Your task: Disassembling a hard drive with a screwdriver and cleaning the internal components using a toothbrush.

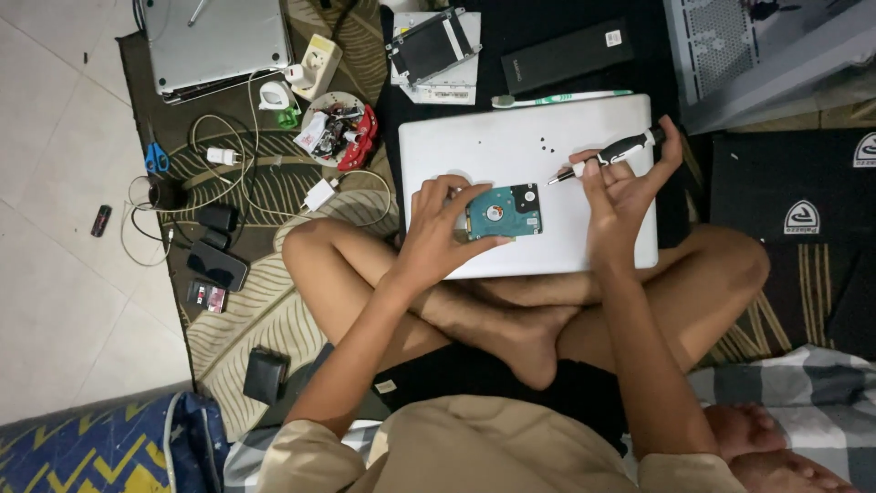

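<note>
A: What is held by the left hand [438,224]?

B: A small hard drive [504,212], circuit side up, is pinched at its left edge by curled fingers [465,194]. It is kept flat on the closed silver laptop [511,151], which is rested across the crossed legs as a work surface.

A: And the right hand [620,187]?

B: A black-and-white screwdriver [610,155] is gripped, fingers wrapped round the handle, tip angled down toward the drive's upper right corner but not yet touching. The drive appears steadied so the tip can be aimed.

A: Loose parts?

B: Tiny dark screws [546,144] are left on the lid, within reach. A drive caddy [433,44] and toothbrush [561,98] are laid just beyond the laptop.
</note>
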